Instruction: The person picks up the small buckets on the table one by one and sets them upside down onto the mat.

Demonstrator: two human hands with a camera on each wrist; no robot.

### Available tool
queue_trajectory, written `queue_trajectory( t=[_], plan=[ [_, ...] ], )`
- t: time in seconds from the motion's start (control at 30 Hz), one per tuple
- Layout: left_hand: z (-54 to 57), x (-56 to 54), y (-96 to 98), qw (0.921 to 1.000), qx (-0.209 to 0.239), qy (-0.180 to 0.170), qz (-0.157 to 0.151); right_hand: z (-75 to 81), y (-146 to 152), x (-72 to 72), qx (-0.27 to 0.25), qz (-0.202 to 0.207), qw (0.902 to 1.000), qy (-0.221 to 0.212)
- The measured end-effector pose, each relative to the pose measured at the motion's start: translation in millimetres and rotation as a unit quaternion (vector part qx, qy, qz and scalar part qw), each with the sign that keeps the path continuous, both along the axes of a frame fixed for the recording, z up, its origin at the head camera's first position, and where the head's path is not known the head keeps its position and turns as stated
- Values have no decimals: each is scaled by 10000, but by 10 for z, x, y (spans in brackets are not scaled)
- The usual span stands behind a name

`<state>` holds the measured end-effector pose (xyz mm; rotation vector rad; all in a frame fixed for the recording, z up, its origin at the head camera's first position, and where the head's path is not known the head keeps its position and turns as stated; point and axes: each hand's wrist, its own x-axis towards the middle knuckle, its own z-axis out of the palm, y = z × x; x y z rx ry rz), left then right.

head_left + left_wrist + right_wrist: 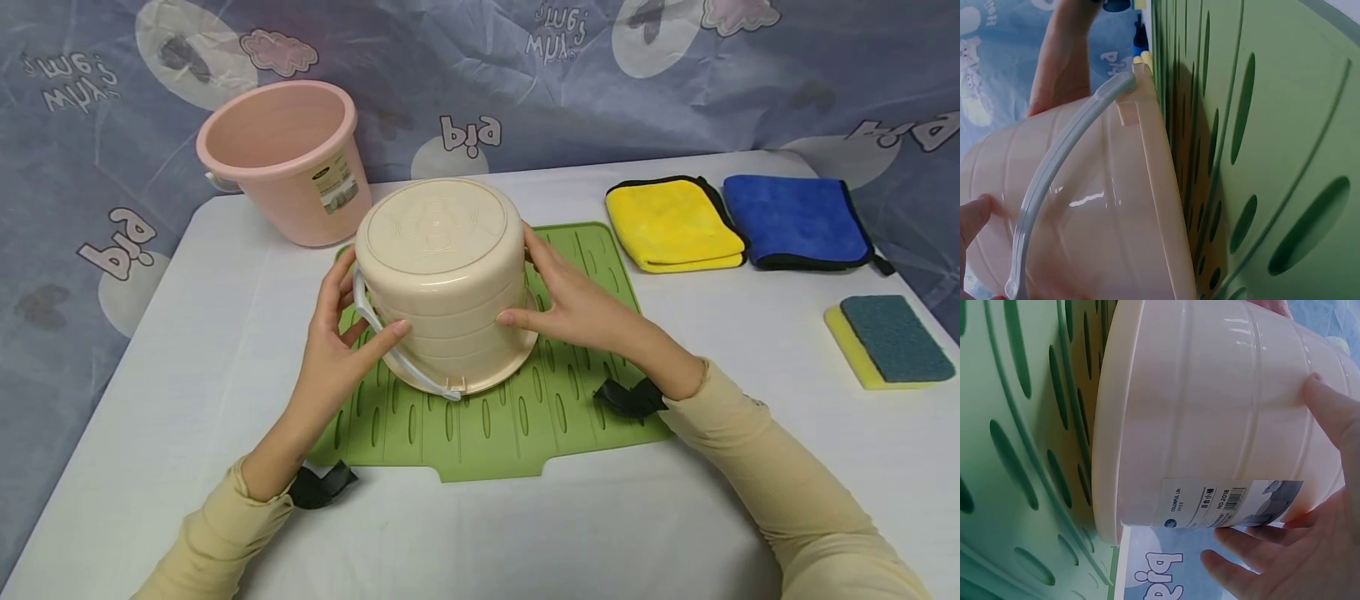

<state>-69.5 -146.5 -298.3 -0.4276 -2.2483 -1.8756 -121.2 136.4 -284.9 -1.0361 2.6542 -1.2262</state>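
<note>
A cream plastic bucket [442, 308] is upside down over a green ridged mat [487, 450], base upward. Whether its whole rim touches the mat I cannot tell. Its pale handle [408, 367] hangs down along the left front side. My left hand [337, 342] grips the bucket's left side, thumb on the front wall and fingers round behind the handle. On the opposite side my right hand [581, 304] holds the wall, thumb in front, the other fingers partly hidden behind. A printed label [1229, 503] shows on the wall near the right fingers.
A pink bucket [285, 167] stands upright at the back left. Folded yellow cloth [667, 225] and blue cloth [795, 221] lie at the back right. A green and yellow sponge [892, 342] is at the right. Patterned fabric [525, 83] hangs behind the white table [187, 400].
</note>
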Motion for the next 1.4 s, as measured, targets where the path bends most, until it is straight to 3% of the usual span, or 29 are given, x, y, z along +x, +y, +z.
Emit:
queue_trajectory(
  t=[0.27,0.47,0.7,0.93,1.03,1.13,1.2,1.33,1.4],
  plan=[
    [-59,-34,8,9999,-95,31,-79,-30,34,-31,128,28,9999,-54],
    [-15,-81,-134,9959,-741,-151,-497,-57,84,-48,236,222,9994,-89],
    [53,-187,-368,9835,-1346,-591,-1057,-36,246,-64,534,309,9979,-187],
    [-23,-317,-636,9587,-1766,-1073,-1952,-19,648,-31,1263,-560,9903,164],
    [-79,-379,-748,9512,-2009,-1154,-2039,-55,861,-31,1607,-860,9815,581],
    [-101,-417,-865,9477,-2314,-1118,-1896,-111,1068,-39,2053,-1078,9667,1081],
    [-94,-425,-927,9494,-2505,-939,-1646,-147,1190,-48,2263,-1194,9580,1297],
    [-82,-439,-1007,9625,-2648,19,-585,-200,1362,-65,2301,-1348,9584,1021],
    [-72,-461,-1037,9605,-2689,703,96,-222,1405,-87,2214,-1373,9612,903]
  ],
)
